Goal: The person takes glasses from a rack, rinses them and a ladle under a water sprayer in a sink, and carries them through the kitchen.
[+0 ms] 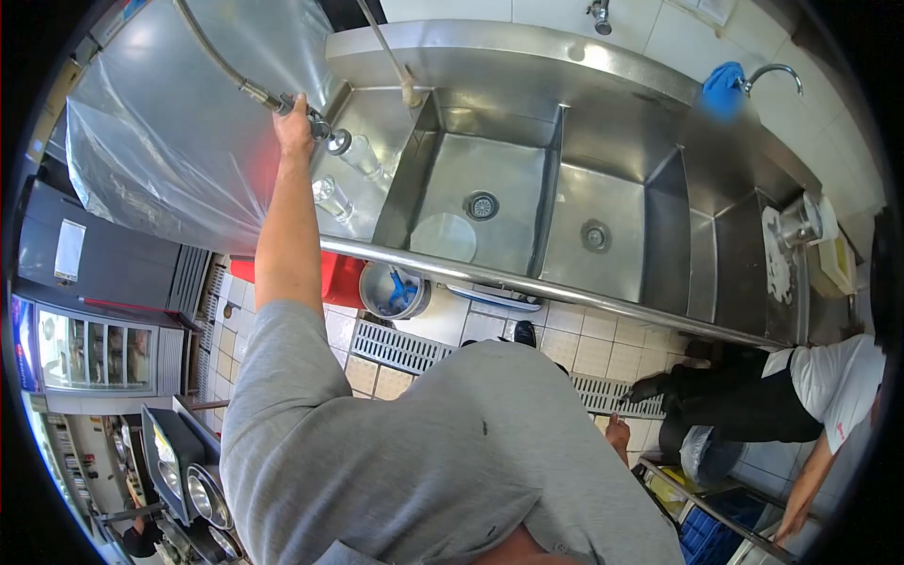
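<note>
My left hand is closed around a metal spray nozzle at the end of a flexible hose. Just beside the nozzle, a clear glass container with a round metal top is on the steel drainboard. A second clear glass container is nearer the front edge. My right hand hangs low beside my grey shirt, partly hidden, its fingers loosely apart and nothing visible in them.
Steel sink basins span the counter; the left one holds a pale round disc. Below are a bucket and red container. Plastic sheeting hangs left. At right, a co-worker stands near a blue crate.
</note>
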A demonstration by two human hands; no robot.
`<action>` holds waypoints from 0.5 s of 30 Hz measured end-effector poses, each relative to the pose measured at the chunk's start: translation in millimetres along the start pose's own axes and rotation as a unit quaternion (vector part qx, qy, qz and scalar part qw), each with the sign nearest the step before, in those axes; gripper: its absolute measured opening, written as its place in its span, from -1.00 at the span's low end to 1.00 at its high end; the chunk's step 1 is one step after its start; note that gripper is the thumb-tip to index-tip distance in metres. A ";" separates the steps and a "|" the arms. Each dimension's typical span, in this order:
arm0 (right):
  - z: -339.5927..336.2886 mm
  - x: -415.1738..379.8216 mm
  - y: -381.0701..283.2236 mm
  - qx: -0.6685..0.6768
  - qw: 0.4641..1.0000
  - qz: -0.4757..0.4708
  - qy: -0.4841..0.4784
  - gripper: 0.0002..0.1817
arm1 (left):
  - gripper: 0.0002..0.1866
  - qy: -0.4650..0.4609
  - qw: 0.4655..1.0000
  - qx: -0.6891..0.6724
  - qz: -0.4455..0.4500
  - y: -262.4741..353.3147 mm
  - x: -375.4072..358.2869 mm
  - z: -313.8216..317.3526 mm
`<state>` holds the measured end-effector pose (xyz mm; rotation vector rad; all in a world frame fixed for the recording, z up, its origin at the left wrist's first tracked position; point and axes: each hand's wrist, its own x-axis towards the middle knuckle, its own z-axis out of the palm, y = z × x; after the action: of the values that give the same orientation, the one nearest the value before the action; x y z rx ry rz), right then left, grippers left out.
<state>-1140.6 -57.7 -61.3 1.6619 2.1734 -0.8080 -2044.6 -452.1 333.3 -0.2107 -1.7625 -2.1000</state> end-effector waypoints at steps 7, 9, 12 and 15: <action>23.8 22.5 25.9 -0.027 0.999 -0.032 -0.010 -0.25 | -0.61 0.023 1.000 0.017 0.006 0.1 -1.0 4.9; 22.1 8.1 26.7 -0.010 0.999 -0.044 -0.019 -0.28 | -0.62 0.021 0.999 0.025 0.004 2.8 -1.9 4.0; 15.5 0.8 17.1 0.048 0.997 0.049 -0.026 -0.31 | -0.67 0.021 1.000 0.012 0.006 -1.3 2.0 6.8; 45.8 26.4 49.8 0.000 0.999 -0.046 0.020 -0.33 | -0.77 -0.004 1.000 -0.006 -0.030 11.1 -5.8 10.2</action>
<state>-1105.9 -54.9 -125.0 1.6022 2.2910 -0.8048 -2036.4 -442.5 343.3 -0.1727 -1.7825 -2.1549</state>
